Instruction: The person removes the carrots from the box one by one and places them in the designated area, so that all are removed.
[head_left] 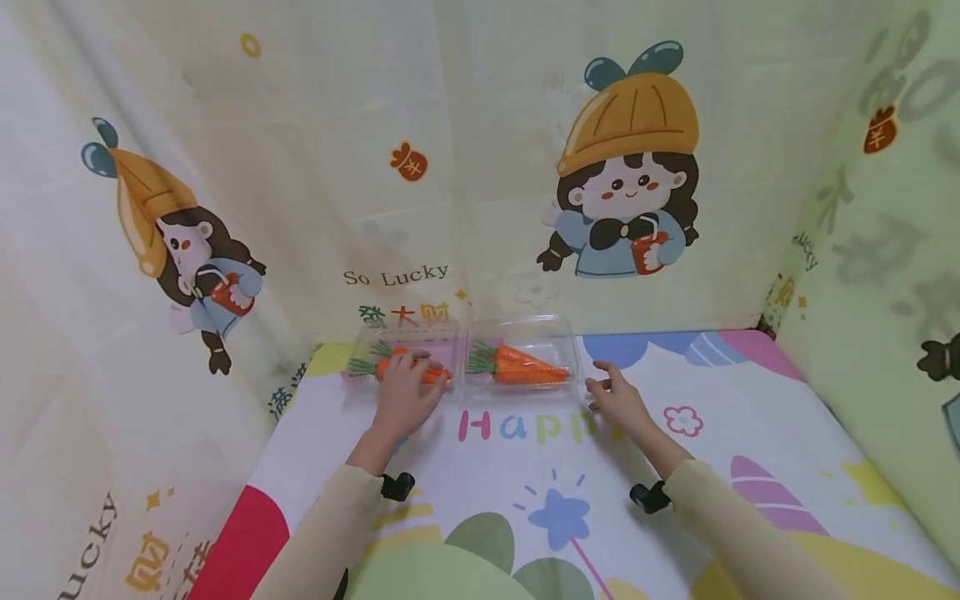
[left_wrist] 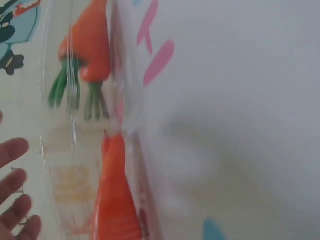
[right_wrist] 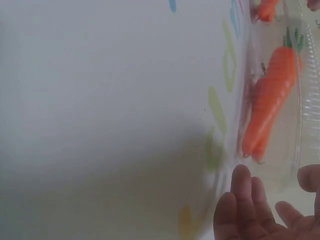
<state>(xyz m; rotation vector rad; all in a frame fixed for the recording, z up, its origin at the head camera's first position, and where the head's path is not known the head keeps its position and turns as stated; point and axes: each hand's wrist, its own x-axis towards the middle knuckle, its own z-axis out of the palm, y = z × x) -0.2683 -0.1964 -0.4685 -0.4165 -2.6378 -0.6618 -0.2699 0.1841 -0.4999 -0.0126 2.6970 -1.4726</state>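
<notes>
Two clear plastic boxes stand side by side at the back of the table, each with carrots inside. My left hand (head_left: pixel 408 392) is over the left box (head_left: pixel 358 340), its fingers loosely bent and partly covering the carrots (head_left: pixel 381 367) there. In the left wrist view, the fingertips (left_wrist: pixel 17 202) are spread beside the box wall. The right box (head_left: pixel 557 335) holds carrots (head_left: pixel 525 367) with green tops pointing left. Just off its right end is my right hand (head_left: pixel 618 400), fingers apart and slightly bent, holding nothing. The right wrist view shows those fingertips (right_wrist: pixel 241 175) close to the box end.
A printed cloth (head_left: pixel 517 475) with coloured letters and shapes covers the table. Patterned curtains (head_left: pixel 487 167) rise behind and on both sides, right behind the boxes. Small black devices (head_left: pixel 651 497) are strapped to both wrists.
</notes>
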